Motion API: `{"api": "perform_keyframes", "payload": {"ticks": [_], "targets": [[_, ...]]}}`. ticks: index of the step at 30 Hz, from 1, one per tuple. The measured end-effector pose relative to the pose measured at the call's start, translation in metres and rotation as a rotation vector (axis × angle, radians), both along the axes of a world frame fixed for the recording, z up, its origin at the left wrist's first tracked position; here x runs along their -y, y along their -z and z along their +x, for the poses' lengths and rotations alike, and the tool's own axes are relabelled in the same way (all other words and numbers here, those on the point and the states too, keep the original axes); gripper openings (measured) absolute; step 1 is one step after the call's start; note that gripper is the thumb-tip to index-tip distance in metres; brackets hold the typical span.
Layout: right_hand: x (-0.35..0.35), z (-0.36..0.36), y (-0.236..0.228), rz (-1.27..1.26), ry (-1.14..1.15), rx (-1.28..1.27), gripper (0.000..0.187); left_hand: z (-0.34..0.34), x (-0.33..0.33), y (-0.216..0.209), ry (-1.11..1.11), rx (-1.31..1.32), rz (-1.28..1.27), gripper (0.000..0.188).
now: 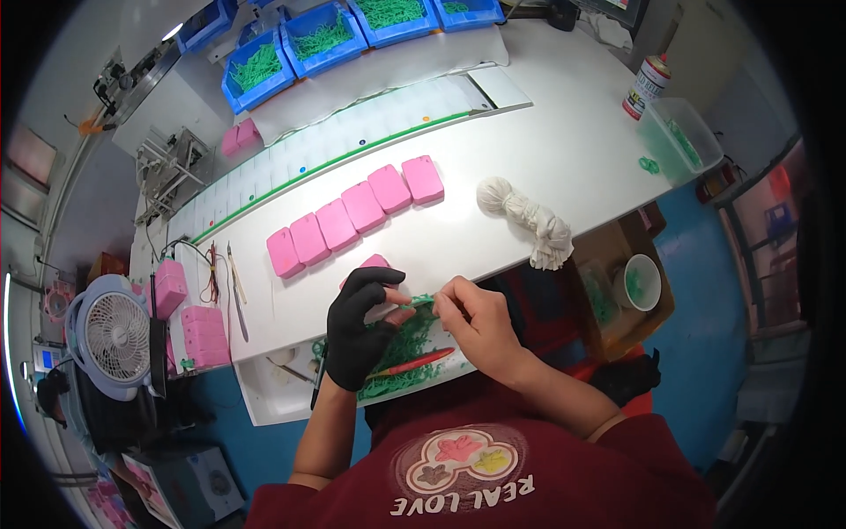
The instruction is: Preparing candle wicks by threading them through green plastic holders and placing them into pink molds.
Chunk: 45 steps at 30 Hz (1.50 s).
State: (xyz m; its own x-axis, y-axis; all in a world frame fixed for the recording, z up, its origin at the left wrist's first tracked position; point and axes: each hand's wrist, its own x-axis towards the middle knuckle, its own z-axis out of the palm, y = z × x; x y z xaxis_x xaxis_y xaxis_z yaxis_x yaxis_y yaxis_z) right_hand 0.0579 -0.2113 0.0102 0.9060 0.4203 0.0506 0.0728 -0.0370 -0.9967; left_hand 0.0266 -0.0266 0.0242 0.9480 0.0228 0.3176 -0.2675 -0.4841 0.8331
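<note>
My left hand [359, 328], in a black glove with bare fingertips, is curled at the table's front edge. Opposite it, my bare right hand [480, 326] pinches with thumb and forefinger. A thin green plastic piece [423, 301] spans the gap between the fingertips of both hands; its exact shape is too small to tell. Below them an open white drawer [261, 381] holds green scraps [401, 385] and a red slender tool [412, 362]. One pink block [376, 261] shows partly behind my gloved fingers. Farther off, several pink blocks [362, 208] lie in a slanting row.
Blue bins [324, 53] of green pieces line the back. A knotted white cloth [527, 220] lies right of the row; a spray can [647, 86] and clear tub [674, 137] stand far right. At left are thin tools [235, 282], stacked pink blocks [204, 337] and a fan [117, 338].
</note>
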Motion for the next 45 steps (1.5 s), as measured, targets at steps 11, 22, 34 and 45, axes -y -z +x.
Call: {"api": "perform_keyframes", "payload": {"ticks": [11,22,34,45], "targets": [[0.003,-0.004,-0.019,-0.253,0.159,0.573,0.014,0.005,0.003,0.005,0.057,0.023,-0.028,0.023],[0.006,0.001,-0.018,-0.309,0.200,0.624,0.014,0.011,0.010,0.006,0.047,-0.006,0.025,0.020],[0.007,0.001,-0.025,-0.336,0.217,0.691,0.016,0.013,0.012,0.008,0.070,-0.012,-0.017,0.022],[0.010,0.000,-0.029,-0.347,0.222,0.735,0.016,0.014,0.016,0.005,0.090,0.018,-0.002,0.021]]}}
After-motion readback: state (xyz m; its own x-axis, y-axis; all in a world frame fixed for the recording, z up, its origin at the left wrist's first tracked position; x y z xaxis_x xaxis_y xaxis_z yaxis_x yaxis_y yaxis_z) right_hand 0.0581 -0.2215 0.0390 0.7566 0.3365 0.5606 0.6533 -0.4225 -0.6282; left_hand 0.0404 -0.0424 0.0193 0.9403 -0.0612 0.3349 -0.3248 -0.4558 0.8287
